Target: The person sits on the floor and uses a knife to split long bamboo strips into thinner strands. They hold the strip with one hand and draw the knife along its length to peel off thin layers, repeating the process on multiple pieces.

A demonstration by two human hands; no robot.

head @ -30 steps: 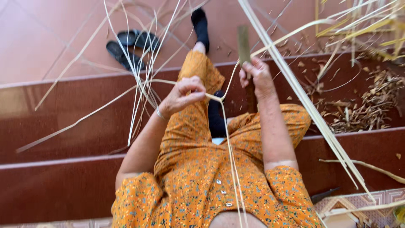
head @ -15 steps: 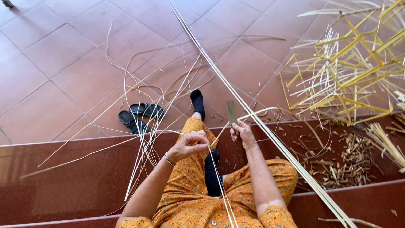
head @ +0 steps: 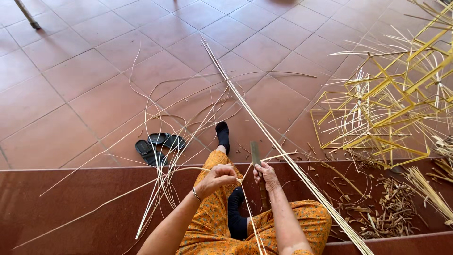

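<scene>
**Splitting a thin cane strip on the step**

Partly hidden: lower body cut off by the frame's bottom edge; knife handle buried inside the right hand [head: 267,174]; far ends of the long bamboo strips [head: 278,150] running out of view at lower right. Hard to make out: exactly where the blade [head: 255,153] meets the thin strip [head: 243,198].

Left hand [head: 218,179] clenched, pinching the thin strip, forearm angled up from lower left, bracelet at the wrist. Right hand closed around the knife, blade pointing up and away. Both hands close together above the orange-clad knees, over the red step [head: 71,203]. Black sandals [head: 158,146] on the tiled floor to the left; yellow cane frame [head: 387,108] at right.
</scene>
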